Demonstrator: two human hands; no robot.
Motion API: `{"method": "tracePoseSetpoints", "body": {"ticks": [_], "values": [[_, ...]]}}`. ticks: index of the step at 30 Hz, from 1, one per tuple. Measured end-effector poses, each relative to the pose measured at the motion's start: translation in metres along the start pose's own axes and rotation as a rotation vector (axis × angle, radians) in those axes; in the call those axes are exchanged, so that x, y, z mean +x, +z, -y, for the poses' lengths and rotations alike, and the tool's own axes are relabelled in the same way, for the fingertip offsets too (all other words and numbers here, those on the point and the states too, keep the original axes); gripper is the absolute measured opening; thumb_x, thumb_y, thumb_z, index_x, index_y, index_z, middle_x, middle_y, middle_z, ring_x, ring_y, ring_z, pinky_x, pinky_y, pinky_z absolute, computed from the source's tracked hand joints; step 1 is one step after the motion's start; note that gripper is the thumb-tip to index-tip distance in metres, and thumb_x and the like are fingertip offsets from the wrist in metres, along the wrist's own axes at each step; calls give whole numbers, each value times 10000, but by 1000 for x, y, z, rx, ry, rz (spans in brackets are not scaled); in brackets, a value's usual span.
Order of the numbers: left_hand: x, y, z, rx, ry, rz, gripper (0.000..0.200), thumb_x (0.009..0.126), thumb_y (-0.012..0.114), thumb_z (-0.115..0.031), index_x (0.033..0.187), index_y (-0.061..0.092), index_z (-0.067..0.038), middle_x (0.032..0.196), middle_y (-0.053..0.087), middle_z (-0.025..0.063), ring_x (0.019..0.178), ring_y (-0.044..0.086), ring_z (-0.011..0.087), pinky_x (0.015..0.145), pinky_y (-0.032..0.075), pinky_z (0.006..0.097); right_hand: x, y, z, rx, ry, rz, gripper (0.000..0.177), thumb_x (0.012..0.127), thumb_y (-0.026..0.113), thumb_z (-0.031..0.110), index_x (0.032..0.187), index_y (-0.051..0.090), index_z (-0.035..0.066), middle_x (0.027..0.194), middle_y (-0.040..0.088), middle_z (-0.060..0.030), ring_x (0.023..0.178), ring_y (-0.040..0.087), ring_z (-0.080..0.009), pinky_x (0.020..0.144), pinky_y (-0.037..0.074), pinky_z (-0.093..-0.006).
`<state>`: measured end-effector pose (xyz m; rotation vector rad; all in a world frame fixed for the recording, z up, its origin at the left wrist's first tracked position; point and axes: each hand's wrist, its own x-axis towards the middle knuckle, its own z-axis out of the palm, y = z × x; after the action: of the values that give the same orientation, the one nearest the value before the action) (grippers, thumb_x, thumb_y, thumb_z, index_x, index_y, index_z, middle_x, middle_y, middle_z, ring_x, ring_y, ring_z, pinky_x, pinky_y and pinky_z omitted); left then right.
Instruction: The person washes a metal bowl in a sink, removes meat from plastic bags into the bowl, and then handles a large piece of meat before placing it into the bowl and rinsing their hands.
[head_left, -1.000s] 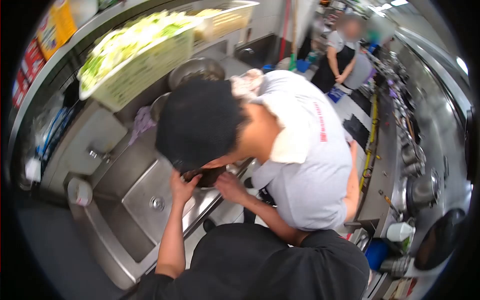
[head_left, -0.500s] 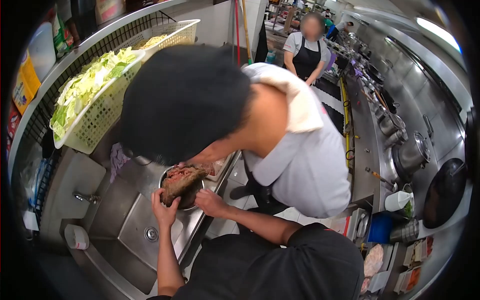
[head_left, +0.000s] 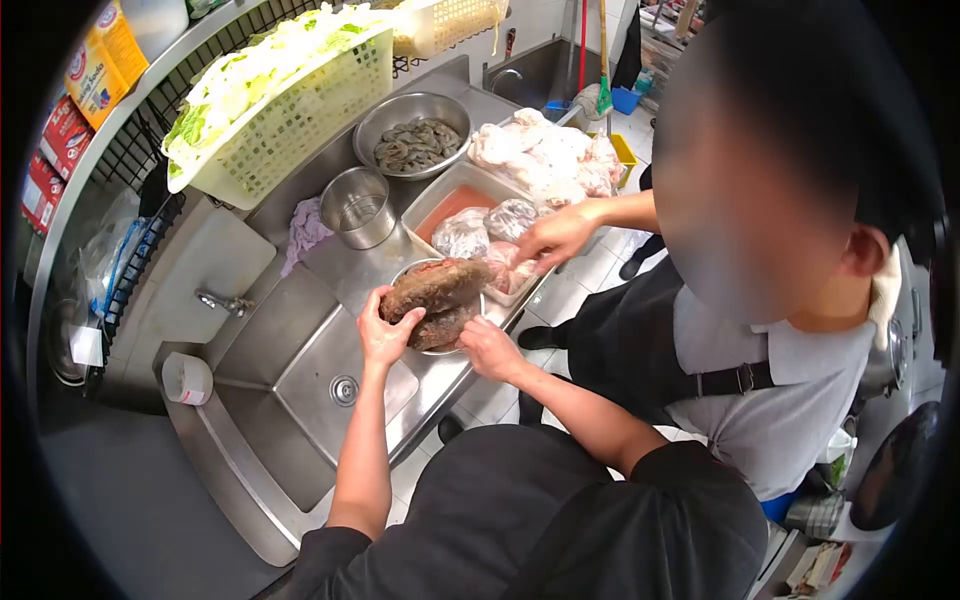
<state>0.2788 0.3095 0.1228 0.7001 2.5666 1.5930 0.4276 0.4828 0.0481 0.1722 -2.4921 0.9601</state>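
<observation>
Over a round metal bowl [head_left: 437,351] at the sink's edge, a large brown, rough-skinned piece of meat or fish with red flesh [head_left: 435,287] is tilted up, its lower half in the bowl. My left hand [head_left: 386,332] grips its left end, thumb on the front and fingers behind. My right hand [head_left: 492,351] is closed at the bowl's right side, against the piece's lower edge; what its fingertips pinch is hidden. A co-worker's hand [head_left: 553,238] stretches in from the right, fingers close to the piece's right end.
Behind the bowl stand a tray [head_left: 420,212] with bagged meat, a metal pot [head_left: 357,208], a bowl of shrimp [head_left: 417,146] and pale raw poultry [head_left: 545,150]. The sink [head_left: 300,390] lies left, below a basket of cabbage [head_left: 290,135]. The co-worker [head_left: 770,330] stands close at right.
The co-worker has straightened from leaning over the bowl, moved right, and now reaches in with a hand. The piece has been tilted so more brown skin faces me. My view has shifted.
</observation>
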Motion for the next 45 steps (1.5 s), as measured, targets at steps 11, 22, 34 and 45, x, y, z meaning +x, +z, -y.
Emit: {"method": "tracePoseSetpoints", "body": {"ticks": [11,22,34,45], "values": [[25,6,27,-149,-130,-13,526,719,902,-218,1141,664,-15,990,744,97,902,690,192,851,550,346,-5,3,1,-33,41,22,85,803,626,-8,816,576,60,878,547,-116,924,555,-339,816,492,-440],[23,6,29,-223,-136,10,431,747,853,-161,1087,624,-27,939,692,55,845,633,168,807,519,322,-8,4,1,-51,21,24,98,862,628,17,844,576,99,867,505,-66,911,540,-278,820,444,-420],[20,4,32,-230,-129,31,450,752,864,-156,1111,621,-37,970,709,70,866,650,179,821,523,324,-9,3,4,-63,52,33,91,905,612,36,853,584,105,868,497,-47,929,524,-256,820,420,-443],[16,-8,-6,-98,-193,117,489,748,873,-174,1138,608,-47,1037,711,117,947,669,231,863,530,366,-9,3,0,-114,58,66,119,780,635,6,833,590,103,887,535,-51,975,539,-263,837,396,-447]]}}
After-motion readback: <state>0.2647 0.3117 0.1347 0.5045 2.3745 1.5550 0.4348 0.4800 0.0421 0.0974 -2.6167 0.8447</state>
